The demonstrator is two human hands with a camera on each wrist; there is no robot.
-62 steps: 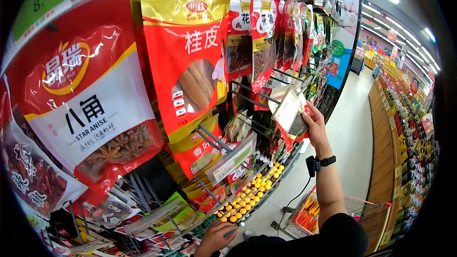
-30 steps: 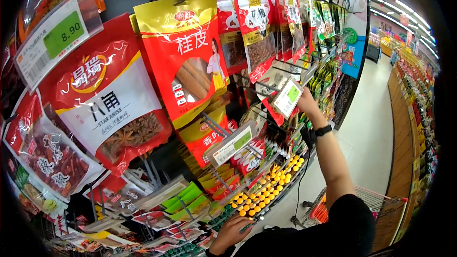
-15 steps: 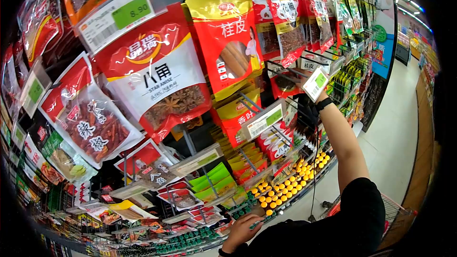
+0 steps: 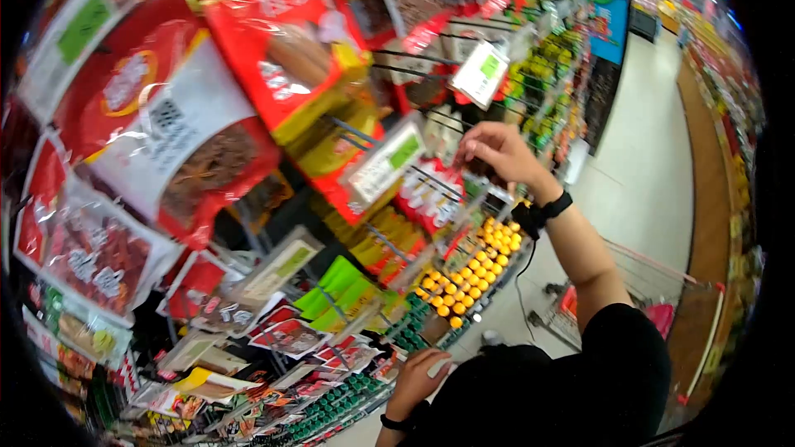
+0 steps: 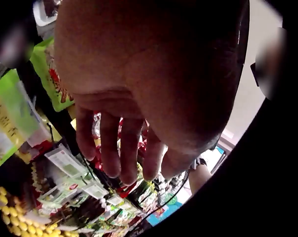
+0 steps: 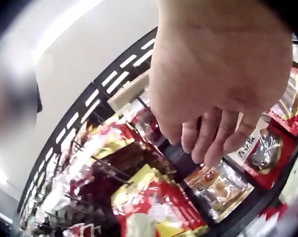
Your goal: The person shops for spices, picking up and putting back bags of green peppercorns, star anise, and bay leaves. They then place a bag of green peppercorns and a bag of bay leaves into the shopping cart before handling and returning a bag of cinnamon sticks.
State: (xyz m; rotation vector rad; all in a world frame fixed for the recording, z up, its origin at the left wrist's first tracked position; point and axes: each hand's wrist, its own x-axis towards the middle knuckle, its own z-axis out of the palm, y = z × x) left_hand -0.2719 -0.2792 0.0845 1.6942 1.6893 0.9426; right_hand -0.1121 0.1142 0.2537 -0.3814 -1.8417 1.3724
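In the head view my right hand reaches toward the rack with loosely bent fingers and holds nothing. It is just below a white price tag at the end of a hook, and close to some red and white packets. The right wrist view shows its relaxed fingers in front of a clear-windowed packet and a red packet with dark contents. My left hand hangs low by the lower hooks. In the left wrist view its fingers dangle, with nothing in them.
Large spice bags hang at the left: star anise, cinnamon bark and dried chillies. Yellow-capped items stand low on the rack. A shopping cart is on the aisle floor at right, beside a wooden display.
My right hand held a packet on a hook and has let it go, then moved down to lower packets. The view swung left, then back. My left hand stays low.
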